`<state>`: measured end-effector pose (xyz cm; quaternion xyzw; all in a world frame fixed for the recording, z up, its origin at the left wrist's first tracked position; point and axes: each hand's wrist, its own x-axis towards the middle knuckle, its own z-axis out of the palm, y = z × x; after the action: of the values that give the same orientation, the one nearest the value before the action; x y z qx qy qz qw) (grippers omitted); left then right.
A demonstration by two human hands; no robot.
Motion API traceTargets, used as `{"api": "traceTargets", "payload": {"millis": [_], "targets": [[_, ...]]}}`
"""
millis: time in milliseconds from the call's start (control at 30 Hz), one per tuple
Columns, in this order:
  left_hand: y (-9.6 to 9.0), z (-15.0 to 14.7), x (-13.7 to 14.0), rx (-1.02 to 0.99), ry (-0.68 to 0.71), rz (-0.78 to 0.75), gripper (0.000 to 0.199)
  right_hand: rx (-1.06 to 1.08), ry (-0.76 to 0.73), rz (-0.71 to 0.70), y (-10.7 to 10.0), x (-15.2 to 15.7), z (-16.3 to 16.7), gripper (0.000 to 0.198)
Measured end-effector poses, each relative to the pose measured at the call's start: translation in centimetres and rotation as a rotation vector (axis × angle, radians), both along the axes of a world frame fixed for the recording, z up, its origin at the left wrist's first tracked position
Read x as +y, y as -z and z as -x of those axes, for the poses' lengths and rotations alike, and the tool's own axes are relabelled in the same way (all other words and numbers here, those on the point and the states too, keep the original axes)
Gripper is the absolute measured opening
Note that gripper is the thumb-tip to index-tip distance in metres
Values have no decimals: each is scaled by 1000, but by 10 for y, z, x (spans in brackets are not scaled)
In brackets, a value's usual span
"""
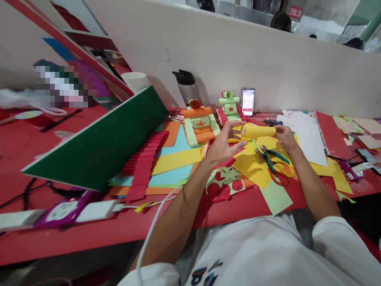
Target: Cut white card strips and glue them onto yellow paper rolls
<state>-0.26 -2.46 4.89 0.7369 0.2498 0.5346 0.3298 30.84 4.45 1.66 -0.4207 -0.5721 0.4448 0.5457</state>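
Observation:
A rolled tube of yellow paper (260, 131) is held level above the table. My right hand (285, 137) pinches its right end. At the left end my left hand (226, 142) is open, thumb and fingers apart. Below the tube lie yellow paper sheets (253, 169), with green-handled pliers (269, 157) and yellow-and-red-handled scissors (279, 172) on top. Beyond my left hand stand an orange-and-green paper figure with a star (201, 125) and a green-and-red one (230, 107).
A green board (104, 139) leans at the left beside pleated red paper (143, 159). A bottle (186, 87) and a phone (248, 101) stand by the partition. Cut-out green paper scraps (224, 180) lie near the front. A white cable (154, 226) crosses my left arm.

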Motion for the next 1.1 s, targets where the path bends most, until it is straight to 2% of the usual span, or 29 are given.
{"api": "traceTargets", "payload": {"millis": [67, 133, 400, 600, 767, 833, 933, 1100], "targets": [[2, 0, 2, 39, 15, -19, 71, 12, -16, 18, -3, -3, 2, 46], [5, -2, 2, 54, 15, -20, 76, 29, -43, 40, -6, -6, 5, 45], [13, -22, 4, -98, 86, -43, 71, 33, -129, 108, -12, -15, 15, 47], [14, -29, -4, -104, 44, -80, 46, 63, -180, 177, -12, -18, 21, 45], [15, -27, -5, -148, 4, -104, 55, 125, -139, 189, -12, -17, 20, 45], [15, -25, -3, -202, 1, -159, 51, 147, -97, 180, -12, -16, 18, 45], [13, -20, -1, -162, -98, -285, 40, 165, -52, 174, -13, -14, 16, 46], [8, -17, -3, -60, -276, -418, 34, 137, -79, 176, -13, -14, 17, 47]]}}
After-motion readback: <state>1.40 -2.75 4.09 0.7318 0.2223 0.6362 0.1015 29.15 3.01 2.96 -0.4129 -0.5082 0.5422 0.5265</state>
